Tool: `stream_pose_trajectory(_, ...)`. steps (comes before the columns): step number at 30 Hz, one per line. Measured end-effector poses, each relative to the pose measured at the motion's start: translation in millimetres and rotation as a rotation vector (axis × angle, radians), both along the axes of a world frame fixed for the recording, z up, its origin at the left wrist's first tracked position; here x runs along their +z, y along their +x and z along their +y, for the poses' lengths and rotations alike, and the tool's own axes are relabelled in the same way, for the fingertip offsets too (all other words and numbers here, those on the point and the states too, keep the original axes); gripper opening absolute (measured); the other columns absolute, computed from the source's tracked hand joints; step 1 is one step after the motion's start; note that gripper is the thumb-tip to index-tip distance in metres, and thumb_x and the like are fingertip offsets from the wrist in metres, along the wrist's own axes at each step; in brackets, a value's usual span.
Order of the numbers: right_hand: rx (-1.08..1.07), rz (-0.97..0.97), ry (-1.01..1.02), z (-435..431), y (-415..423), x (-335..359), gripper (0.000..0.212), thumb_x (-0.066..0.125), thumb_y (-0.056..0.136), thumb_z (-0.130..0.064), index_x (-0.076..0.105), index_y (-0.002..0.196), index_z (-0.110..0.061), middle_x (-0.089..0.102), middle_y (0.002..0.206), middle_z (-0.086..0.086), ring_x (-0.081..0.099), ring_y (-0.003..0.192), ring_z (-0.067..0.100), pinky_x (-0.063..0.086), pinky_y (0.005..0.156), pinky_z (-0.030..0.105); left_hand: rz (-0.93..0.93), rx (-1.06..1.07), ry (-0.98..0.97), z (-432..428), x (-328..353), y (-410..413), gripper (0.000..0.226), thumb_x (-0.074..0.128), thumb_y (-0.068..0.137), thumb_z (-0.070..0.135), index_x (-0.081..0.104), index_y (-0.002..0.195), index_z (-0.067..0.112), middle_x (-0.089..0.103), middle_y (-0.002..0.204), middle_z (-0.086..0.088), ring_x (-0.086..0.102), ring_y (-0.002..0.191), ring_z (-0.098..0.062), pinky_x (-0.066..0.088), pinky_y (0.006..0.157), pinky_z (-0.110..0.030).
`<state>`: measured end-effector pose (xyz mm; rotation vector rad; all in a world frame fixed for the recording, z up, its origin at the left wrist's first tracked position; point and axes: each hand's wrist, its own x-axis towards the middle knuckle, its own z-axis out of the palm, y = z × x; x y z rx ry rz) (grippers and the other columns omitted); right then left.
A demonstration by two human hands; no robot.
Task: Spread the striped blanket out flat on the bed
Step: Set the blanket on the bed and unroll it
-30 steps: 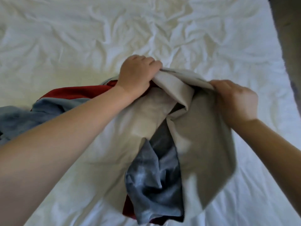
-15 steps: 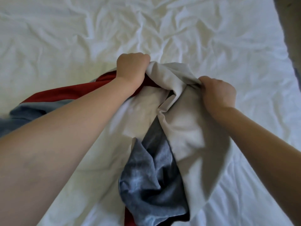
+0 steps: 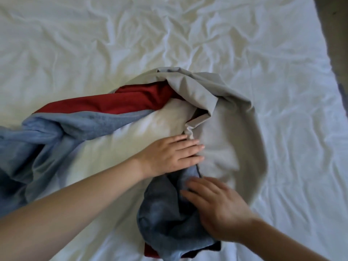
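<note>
The striped blanket [image 3: 226, 132], with grey, red, blue and cream bands, lies bunched in the middle of the bed. Its grey band curves along the right, the red and blue bands trail off to the left. My left hand [image 3: 173, 155] rests flat on the blanket's middle, fingers straight and pointing right, beside a grey fold. My right hand [image 3: 212, 206] lies with spread fingers on the crumpled dark blue part near the front. Neither hand grips the cloth.
The wrinkled white sheet [image 3: 113, 44] of the bed stretches all around the blanket. The bed's right edge runs down the right side, with dark floor [image 3: 335, 34] beyond it.
Both hands let go of the grey edge they held up and came back toward me. The blanket dropped onto the bed and the hands now lie flat on it.
</note>
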<state>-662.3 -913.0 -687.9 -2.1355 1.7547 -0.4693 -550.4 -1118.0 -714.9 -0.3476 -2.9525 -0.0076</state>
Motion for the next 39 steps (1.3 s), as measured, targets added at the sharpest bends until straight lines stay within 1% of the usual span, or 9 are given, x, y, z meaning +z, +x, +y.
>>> stream_pose_trajectory(6, 0.145, 0.094, 0.151, -3, 43, -16, 0.062, 0.056, 0.082, -0.029, 0.041, 0.142, -0.018, 0.051, 0.140, 0.001, 0.045, 0.132, 0.019, 0.037, 0.107, 0.045, 0.057, -0.060, -0.030, 15, 2, -33, 0.033, 0.046, 0.093, 0.007, 0.073, 0.107, 0.019, 0.072, 0.107, -0.001, 0.068, 0.100, -0.015, 0.055, 0.081, -0.029)
stream_pose_trajectory(10, 0.120, 0.133, 0.071, -8, 54, -19, 0.044, 0.064, 0.083, -0.023, 0.060, 0.126, -0.024, 0.070, 0.099, -0.009, 0.065, 0.095, 0.012, 0.044, 0.102, 0.040, -0.024, -0.084, -0.066, 20, 10, -43, 0.029, 0.051, 0.084, 0.001, 0.075, 0.081, 0.017, 0.072, 0.076, 0.001, 0.070, 0.071, -0.013, 0.055, 0.055, -0.026)
stream_pose_trajectory(15, 0.028, 0.140, -0.041, 4, 46, -1, 0.014, 0.069, 0.077, -0.019, 0.074, 0.089, -0.023, 0.065, 0.067, -0.005, 0.061, 0.062, 0.015, 0.054, 0.065, 0.026, -0.208, -0.040, -0.236, 32, 36, -40, 0.016, 0.072, 0.068, 0.012, 0.068, 0.067, 0.028, 0.058, 0.054, 0.009, 0.058, 0.050, -0.006, 0.044, 0.046, -0.022)
stream_pose_trajectory(23, 0.112, 0.283, -0.111, 79, -21, 50, 0.017, 0.072, 0.070, -0.008, 0.063, 0.060, -0.018, 0.059, 0.063, 0.000, 0.058, 0.059, 0.021, 0.047, 0.058, 0.024, -0.199, 0.122, -0.054, 72, 70, -26, 0.027, 0.065, 0.068, 0.002, 0.073, 0.084, 0.022, 0.071, 0.071, 0.006, 0.066, 0.060, -0.013, 0.050, 0.045, -0.027)
stream_pose_trajectory(27, 0.120, 0.320, -0.065, 120, -60, 76, 0.037, 0.047, 0.089, -0.010, 0.060, 0.056, -0.018, 0.061, 0.065, 0.001, 0.061, 0.061, 0.023, 0.051, 0.058, 0.024, -0.129, 0.150, 0.080, 114, 83, -35, 0.023, 0.063, 0.075, 0.001, 0.073, 0.090, 0.016, 0.070, 0.069, -0.001, 0.066, 0.058, -0.023, 0.050, 0.044, -0.030)
stream_pose_trajectory(29, 0.112, 0.343, -0.062, 143, -75, 82, 0.047, 0.035, 0.095, -0.010, 0.061, 0.056, -0.017, 0.061, 0.066, 0.001, 0.062, 0.062, 0.023, 0.053, 0.062, 0.024, -0.169, 0.145, 0.085, 135, 85, -42, 0.022, 0.066, 0.076, 0.002, 0.073, 0.091, 0.016, 0.067, 0.062, 0.000, 0.064, 0.054, -0.023, 0.049, 0.042, -0.027)
stream_pose_trajectory(31, 0.110, 0.371, -0.038, 166, -82, 81, 0.038, 0.047, 0.091, -0.008, 0.063, 0.058, -0.016, 0.062, 0.067, 0.002, 0.063, 0.065, 0.023, 0.055, 0.067, 0.026, -0.207, 0.147, 0.027, 153, 86, -50, 0.023, 0.070, 0.071, 0.006, 0.073, 0.087, 0.022, 0.064, 0.057, 0.002, 0.063, 0.051, -0.018, 0.043, 0.039, -0.021)
stream_pose_trajectory(35, 0.046, 0.427, 0.038, 191, -76, 64, 0.013, 0.080, 0.066, -0.009, 0.071, 0.067, -0.017, 0.068, 0.074, 0.000, 0.068, 0.075, 0.021, 0.056, 0.081, 0.029, -0.485, 0.284, -0.009, 180, 75, -68, 0.021, 0.051, 0.086, 0.006, 0.059, 0.101, 0.018, 0.067, 0.093, -0.003, 0.064, 0.087, -0.027, 0.034, 0.056, -0.030)
stream_pose_trajectory(39, -0.175, 0.242, -0.015, 215, -60, 52, 0.017, 0.060, 0.077, -0.007, 0.075, 0.085, -0.010, 0.071, 0.090, 0.008, 0.069, 0.087, 0.026, 0.057, 0.080, 0.035, -0.535, 0.324, 0.116, 192, 65, -67, 0.028, 0.050, 0.078, 0.013, 0.056, 0.104, 0.021, 0.063, 0.098, -0.003, 0.060, 0.090, -0.029, 0.032, 0.057, -0.030)
